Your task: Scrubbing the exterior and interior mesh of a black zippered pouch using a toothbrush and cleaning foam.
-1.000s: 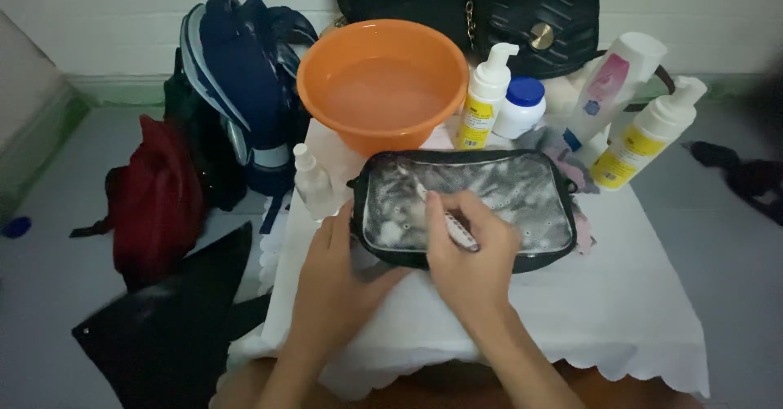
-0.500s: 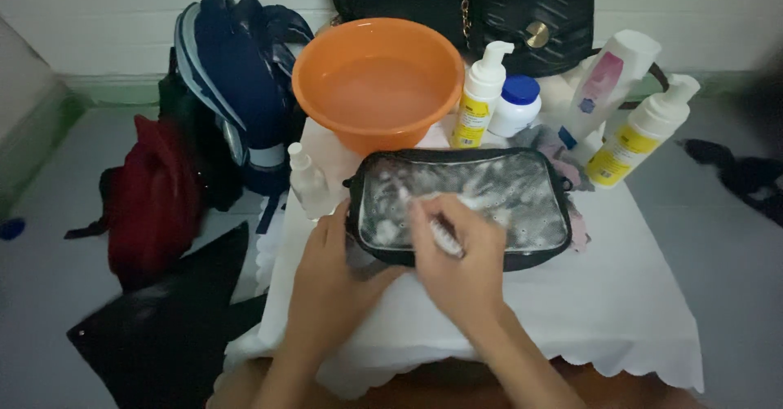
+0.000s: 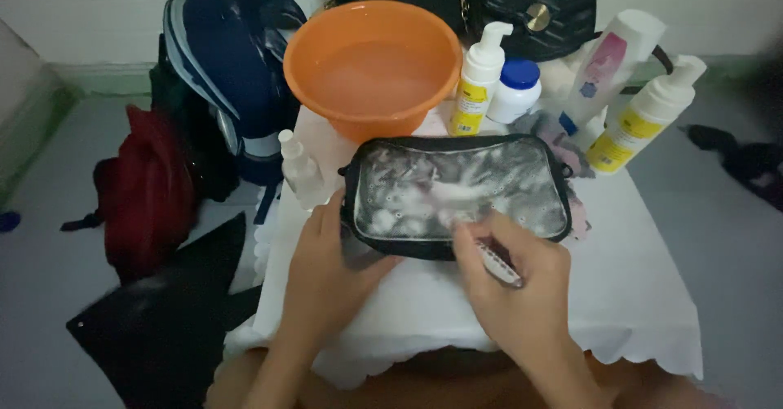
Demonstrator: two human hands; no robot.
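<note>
Clear-fronted pouch with black trim lies flat on the white cloth of a small table, just in front of the orange basin, its transparent face covered in soapy lather. At its lower left corner the left hand presses down, fingers curled loosely over the black edge and pinning it to the cloth. At the lower right edge, the right hand is closed around a small brush, probably a toothbrush, though the head is blurred and partly hidden by the fingers; its tip rests near the pouch's bottom seam. To scrub well here, the pinning hand should keep the pouch from sliding on the wet cloth, and short strokes along the seam and trim would lift dirt without flicking foam onto the surroundings. Behind the pouch stand a foam pump bottle with a yellow label, a squat white jar with a blue lid, a tall white and pink bottle, and a second pump bottle at the right. A small clear spray bottle sits just left of the pouch. Beyond the table a black quilted handbag leans against the wall; on the floor to the left are a navy backpack and a red bag.
</note>
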